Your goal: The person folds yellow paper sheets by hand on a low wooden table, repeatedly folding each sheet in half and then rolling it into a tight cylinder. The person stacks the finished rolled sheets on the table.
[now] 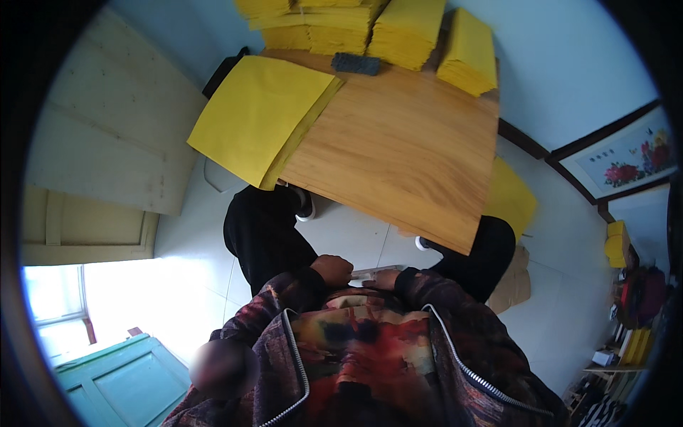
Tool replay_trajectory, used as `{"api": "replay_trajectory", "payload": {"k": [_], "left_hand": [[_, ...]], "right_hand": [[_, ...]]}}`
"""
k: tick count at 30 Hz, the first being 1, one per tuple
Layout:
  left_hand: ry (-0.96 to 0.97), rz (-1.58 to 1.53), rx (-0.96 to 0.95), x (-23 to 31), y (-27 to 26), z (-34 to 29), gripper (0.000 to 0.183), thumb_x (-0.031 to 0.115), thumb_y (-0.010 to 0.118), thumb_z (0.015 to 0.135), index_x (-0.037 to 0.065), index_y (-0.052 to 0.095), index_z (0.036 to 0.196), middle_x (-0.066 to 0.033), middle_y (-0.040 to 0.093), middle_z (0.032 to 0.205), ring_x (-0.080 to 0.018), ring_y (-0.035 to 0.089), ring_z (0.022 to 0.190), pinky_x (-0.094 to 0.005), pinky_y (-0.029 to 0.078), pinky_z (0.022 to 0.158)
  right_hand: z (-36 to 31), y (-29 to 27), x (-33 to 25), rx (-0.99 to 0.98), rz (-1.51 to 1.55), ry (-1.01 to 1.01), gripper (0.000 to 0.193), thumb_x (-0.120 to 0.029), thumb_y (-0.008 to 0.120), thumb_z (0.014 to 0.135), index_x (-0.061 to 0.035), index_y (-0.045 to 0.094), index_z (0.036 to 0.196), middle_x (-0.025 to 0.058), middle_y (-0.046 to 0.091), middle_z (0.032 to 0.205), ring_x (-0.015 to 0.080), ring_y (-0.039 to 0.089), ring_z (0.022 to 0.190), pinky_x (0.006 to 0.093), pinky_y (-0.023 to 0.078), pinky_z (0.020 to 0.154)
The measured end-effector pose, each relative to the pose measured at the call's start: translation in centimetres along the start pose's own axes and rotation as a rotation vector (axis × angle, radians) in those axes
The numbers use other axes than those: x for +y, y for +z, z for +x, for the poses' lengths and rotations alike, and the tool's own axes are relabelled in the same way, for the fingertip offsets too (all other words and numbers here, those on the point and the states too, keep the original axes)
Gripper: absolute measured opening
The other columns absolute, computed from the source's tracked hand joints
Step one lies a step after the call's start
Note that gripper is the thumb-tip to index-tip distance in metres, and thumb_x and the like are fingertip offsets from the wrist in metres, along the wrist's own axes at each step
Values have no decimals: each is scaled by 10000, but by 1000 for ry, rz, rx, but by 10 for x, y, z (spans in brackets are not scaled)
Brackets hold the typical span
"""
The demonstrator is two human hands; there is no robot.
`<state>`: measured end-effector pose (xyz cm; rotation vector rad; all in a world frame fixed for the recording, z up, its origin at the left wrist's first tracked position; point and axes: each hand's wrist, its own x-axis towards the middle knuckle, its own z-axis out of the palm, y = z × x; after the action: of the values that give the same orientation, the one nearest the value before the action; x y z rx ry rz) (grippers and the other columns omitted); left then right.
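Note:
My left hand [332, 270] is held close to my jacket, above my lap, its fingers curled closed. Just to its right is my right hand [385, 279], fingers bent inward and partly hidden. Between the two hands lies a small pale, shiny strip [364, 274], too small to name; both hands seem to be at its ends. In front of me is a wooden table [398, 142]. At its left edge lies a stack of large yellow paper sheets [249, 114], slightly overhanging the near side.
Thick bundles of yellow paper [405, 32] line the table's far edge, beside a dark grey block [356, 64]. More yellow paper [510, 196] shows below the table's right side. A brown cardboard piece [512, 281] lies by my right leg. A framed flower picture [626, 160] leans at right.

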<state>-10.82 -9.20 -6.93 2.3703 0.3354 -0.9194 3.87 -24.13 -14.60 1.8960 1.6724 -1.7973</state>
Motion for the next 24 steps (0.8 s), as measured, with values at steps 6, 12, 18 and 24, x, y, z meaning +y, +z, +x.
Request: {"api": "replay_trajectory", "payload": {"k": [6, 12, 18, 24], "left_hand": [[68, 204, 89, 11, -8, -4, 284, 331, 506, 863, 101, 671, 891, -123, 678, 897, -327, 647, 866, -444, 481, 796], [-39, 304, 340, 1, -39, -37, 223, 287, 587, 813, 111, 664, 927, -92, 646, 1008, -267, 565, 1059, -457, 405, 919], [62, 301, 821, -66, -62, -106, 257, 219, 647, 731, 87, 646, 952, -69, 628, 1111, -262, 538, 1135, -473, 322, 1028], [-46, 106, 800, -62, -88, -103, 296, 163, 662, 605, 102, 656, 895, -39, 661, 1006, -235, 581, 1043, -465, 341, 997]], "right_hand": [[12, 1, -3, -125, 41, 99, 420, -349, 462, 890, -47, 651, 1112, 191, 635, 1144, 305, 603, 1042, 408, 426, 916], [32, 23, 27, -76, 82, -251, 332, -299, 491, 842, -10, 643, 902, 201, 642, 949, 356, 583, 902, 428, 442, 812], [25, 43, 35, -64, 83, -264, 266, -312, 464, 841, -124, 640, 904, 162, 650, 924, 364, 624, 881, 450, 479, 706], [10, 13, 39, -207, 195, -177, 298, -341, 453, 861, -126, 638, 953, 153, 651, 966, 351, 622, 920, 445, 470, 762]]}}
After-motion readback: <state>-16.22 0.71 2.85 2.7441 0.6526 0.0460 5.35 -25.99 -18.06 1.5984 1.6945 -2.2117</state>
